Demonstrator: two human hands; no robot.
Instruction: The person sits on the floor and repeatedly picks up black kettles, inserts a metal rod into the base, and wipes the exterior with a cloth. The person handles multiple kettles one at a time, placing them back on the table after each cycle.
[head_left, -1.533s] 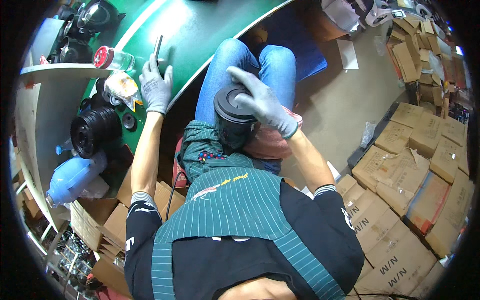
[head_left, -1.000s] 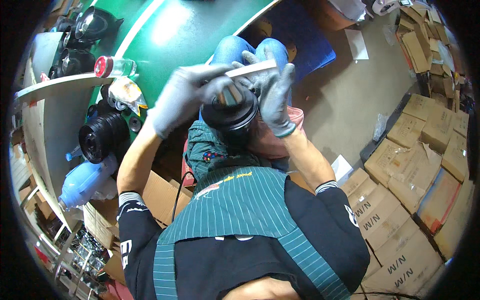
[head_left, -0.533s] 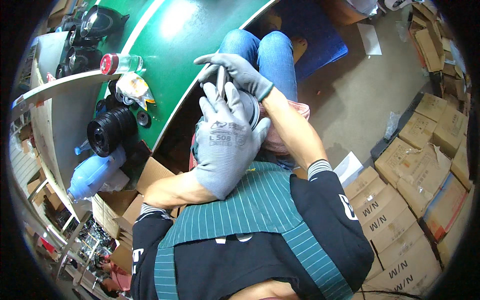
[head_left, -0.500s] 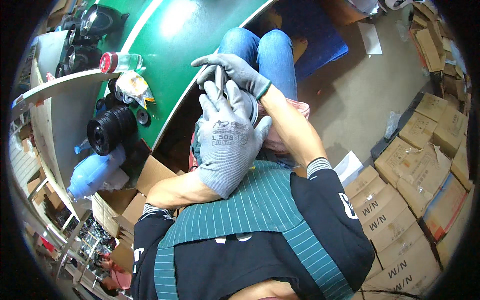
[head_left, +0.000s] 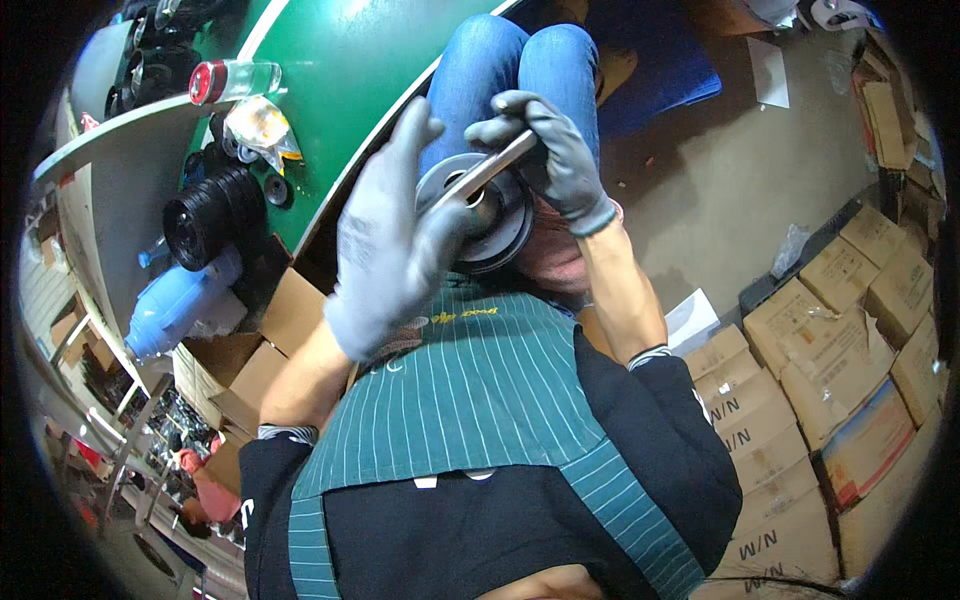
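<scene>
Striped apron (head_left: 450, 370) and jeans (head_left: 560, 75) are basically our bench, black round part (head_left: 508, 238) between the two. Our left hand (head_left: 385, 225) just came off its top, so more of it shows; can't tell if that hand's pinching the metal bar (head_left: 495, 167) our right hand (head_left: 562, 165) grips. Green table (head_left: 350, 60) beyond, brown cartons (head_left: 765, 345) off right.

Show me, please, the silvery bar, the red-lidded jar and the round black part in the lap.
Silvery bar (head_left: 494, 166): head view, middle of its length.
Red-lidded jar (head_left: 240, 79): head view, its clear body.
Round black part (head_left: 503, 224): head view, its upper face.
</scene>
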